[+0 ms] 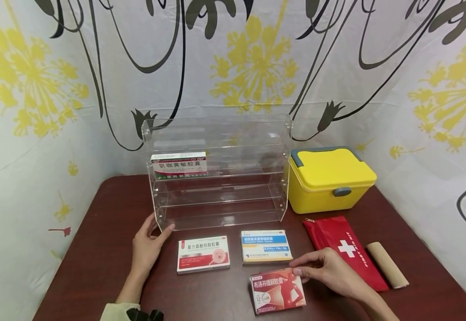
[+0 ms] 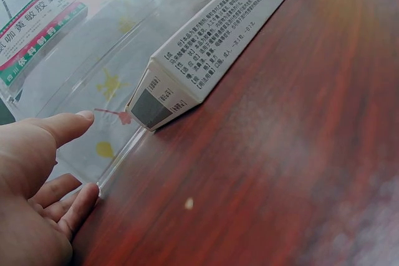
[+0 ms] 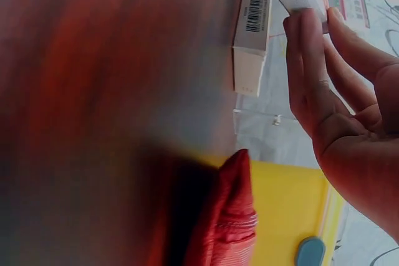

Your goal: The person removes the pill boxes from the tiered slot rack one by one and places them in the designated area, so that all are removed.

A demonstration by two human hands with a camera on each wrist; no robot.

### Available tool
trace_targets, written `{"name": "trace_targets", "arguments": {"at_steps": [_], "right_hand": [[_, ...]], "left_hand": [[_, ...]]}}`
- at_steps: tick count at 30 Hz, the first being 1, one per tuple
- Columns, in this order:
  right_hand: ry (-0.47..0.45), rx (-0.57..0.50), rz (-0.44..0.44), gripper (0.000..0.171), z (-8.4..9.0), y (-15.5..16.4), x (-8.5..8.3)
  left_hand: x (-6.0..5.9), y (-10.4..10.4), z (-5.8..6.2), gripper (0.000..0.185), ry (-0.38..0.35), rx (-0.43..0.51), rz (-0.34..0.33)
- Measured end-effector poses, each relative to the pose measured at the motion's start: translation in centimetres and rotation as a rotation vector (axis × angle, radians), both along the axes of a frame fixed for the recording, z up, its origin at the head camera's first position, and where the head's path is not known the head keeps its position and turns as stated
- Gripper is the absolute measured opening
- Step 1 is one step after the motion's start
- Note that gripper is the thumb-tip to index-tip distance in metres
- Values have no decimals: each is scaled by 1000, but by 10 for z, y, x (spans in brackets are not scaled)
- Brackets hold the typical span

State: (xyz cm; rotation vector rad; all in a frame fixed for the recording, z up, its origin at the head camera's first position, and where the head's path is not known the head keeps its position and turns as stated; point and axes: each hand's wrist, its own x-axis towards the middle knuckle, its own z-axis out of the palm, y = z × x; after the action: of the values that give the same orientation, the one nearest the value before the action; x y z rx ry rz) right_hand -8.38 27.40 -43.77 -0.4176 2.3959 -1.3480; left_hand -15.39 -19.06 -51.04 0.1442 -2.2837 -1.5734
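Note:
A clear acrylic display rack [image 1: 221, 221] stands on the table with a white, red and green medicine box [image 1: 180, 166] on a left-hand shelf. My left hand [image 1: 146, 243] holds the rack's lower left corner, thumb at the front and fingers around the side panel. In the right wrist view, my right hand [image 3: 349, 91] pinches a red medicine box [image 1: 278, 291] by its right end, between thumb and fingers; the box looks tilted. A white and red medicine box [image 1: 203, 254] and a blue and white one [image 1: 266, 246] lie in front of the rack.
At the rack's right stands a yellow lidded box [image 1: 329, 187] with a grey latch. A red first aid pouch [image 1: 339, 236] lies before it, partly behind my right hand. A tan cylindrical roll [image 1: 387, 265] rests near the table's right edge. Patterned cloth surrounds the table [image 1: 108, 209].

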Motion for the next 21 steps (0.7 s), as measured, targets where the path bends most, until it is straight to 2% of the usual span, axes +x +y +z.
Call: {"name": "trace_targets", "arguments": {"at_steps": [3,9,21], "right_hand": [[12,20,1,28,-4,0,1],[99,80,-16,27,-9,-4,1],[148,135,-44,25,-10,-10,1]], "left_hand": [[0,0,0,68,1,2,1],[1,0,1,68,0,9,3],[0,0,1,68,-9,9,4]]}}
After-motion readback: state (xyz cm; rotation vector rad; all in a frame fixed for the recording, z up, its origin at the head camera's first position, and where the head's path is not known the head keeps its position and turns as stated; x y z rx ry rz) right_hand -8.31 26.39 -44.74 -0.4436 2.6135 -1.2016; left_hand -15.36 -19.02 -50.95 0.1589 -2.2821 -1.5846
